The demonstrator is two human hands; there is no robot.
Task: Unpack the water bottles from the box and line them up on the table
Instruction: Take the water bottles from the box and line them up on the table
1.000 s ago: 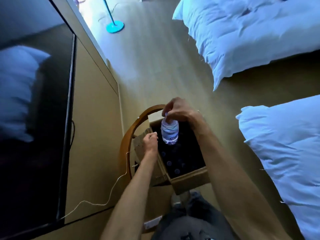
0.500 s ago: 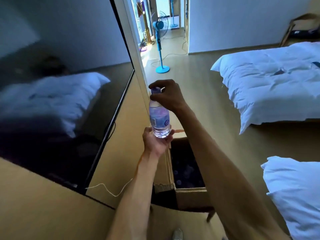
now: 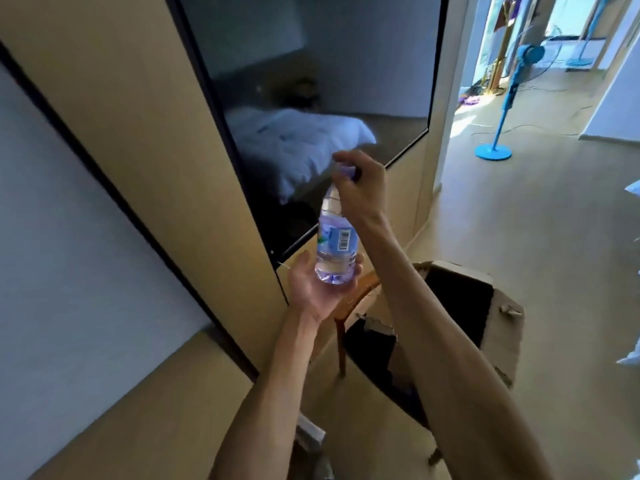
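Observation:
A small clear water bottle (image 3: 335,249) with a blue label and barcode is held upright in the air before the wall. My right hand (image 3: 363,188) pinches its cap from above. My left hand (image 3: 317,289) cups its base from below, fingers curled round the bottom. The open cardboard box (image 3: 498,327) sits lower right on a wooden chair (image 3: 349,306), behind my right forearm; its inside is dark and the bottles in it cannot be made out.
A large black TV screen (image 3: 311,98) hangs on the tan wall panel straight ahead. A blue standing fan (image 3: 502,109) stands on the floor at upper right near a doorway. White bedding shows at the right edge.
The bottle has been lifted out of the box and carried up and left toward the wall. My left hand left the box flap and now cups the bottle's base. The camera tilted up.

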